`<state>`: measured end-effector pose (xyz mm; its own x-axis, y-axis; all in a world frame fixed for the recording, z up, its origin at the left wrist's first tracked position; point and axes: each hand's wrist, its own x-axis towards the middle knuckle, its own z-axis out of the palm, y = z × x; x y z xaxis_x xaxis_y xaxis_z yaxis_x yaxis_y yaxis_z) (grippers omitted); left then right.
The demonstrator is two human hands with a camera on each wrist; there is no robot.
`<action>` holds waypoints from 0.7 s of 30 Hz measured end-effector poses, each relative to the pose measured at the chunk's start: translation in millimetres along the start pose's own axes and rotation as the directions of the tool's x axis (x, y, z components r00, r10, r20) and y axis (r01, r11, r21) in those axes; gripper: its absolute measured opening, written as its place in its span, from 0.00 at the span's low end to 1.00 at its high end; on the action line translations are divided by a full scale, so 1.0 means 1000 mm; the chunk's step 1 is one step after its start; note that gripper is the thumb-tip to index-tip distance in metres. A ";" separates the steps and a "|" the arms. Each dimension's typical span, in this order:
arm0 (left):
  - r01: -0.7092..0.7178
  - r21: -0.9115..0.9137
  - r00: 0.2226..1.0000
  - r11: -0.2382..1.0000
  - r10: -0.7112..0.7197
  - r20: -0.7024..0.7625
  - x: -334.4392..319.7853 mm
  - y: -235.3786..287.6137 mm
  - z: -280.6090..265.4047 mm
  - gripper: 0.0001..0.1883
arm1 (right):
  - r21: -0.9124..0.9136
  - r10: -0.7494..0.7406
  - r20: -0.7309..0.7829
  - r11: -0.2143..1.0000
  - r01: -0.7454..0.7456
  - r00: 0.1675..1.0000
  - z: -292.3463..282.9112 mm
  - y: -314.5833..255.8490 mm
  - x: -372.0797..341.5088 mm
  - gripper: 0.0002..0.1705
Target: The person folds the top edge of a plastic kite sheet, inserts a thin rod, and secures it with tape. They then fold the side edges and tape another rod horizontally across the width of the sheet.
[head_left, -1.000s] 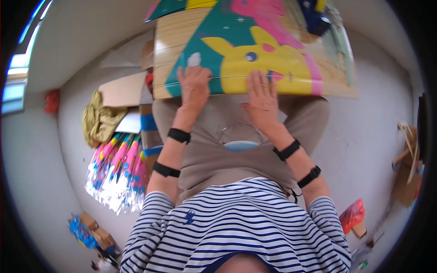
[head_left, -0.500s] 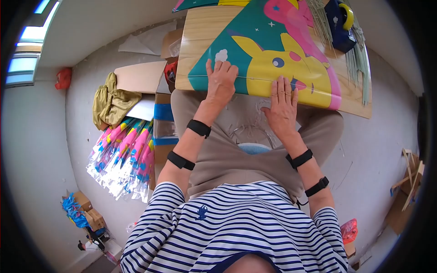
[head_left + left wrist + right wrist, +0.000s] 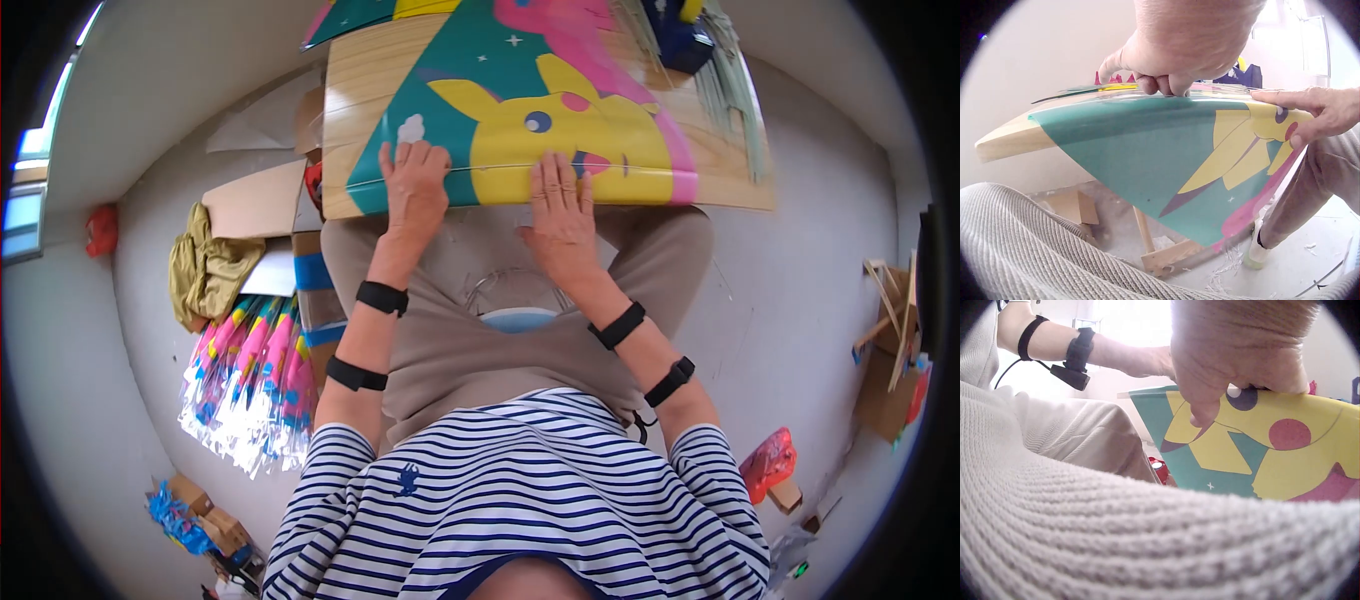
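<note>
A glossy green, yellow and pink printed sheet (image 3: pixel 590 120) lies on the wooden table (image 3: pixel 375 80); the left wrist view shows a flap (image 3: pixel 1135 156) of it hanging past the near edge. My left hand (image 3: pixel 415 195) rests bent fingers on the green part, below a white cloud print; the left wrist view shows several fingertips (image 3: pixel 1163 85) touching the top. On the yellow face print, my right hand (image 3: pixel 565 225) lies with straight fingers close together, palm past the edge. In the right wrist view, its thumb (image 3: pixel 1205 414) touches the hanging part.
Pale thin sticks (image 3: pixel 725 95) and a dark blue box (image 3: pixel 680 40) occupy the table's far right. To the left are cardboard (image 3: pixel 255 200), olive cloth (image 3: pixel 215 265) and a pile of colourful printed pieces (image 3: pixel 250 370). The person's knees are under the table's near edge.
The head view has swung right and back left. Both hands keep nearly the same places on the sheet, and no grip has visibly changed.
</note>
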<state>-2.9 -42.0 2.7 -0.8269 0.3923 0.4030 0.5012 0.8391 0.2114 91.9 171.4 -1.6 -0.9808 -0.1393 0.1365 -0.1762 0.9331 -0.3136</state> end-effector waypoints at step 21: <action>0.001 0.016 1.000 1.000 -0.001 -0.004 0.000 0.002 0.001 0.07 | 0.026 0.000 0.002 1.000 0.000 1.000 -0.005 -0.002 -0.001 0.59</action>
<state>-2.5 -40.3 2.6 -0.8263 0.3900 0.4065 0.4963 0.8453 0.1980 93.7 171.6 3.1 -0.9810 -0.1400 0.1344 -0.1782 0.9242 -0.3379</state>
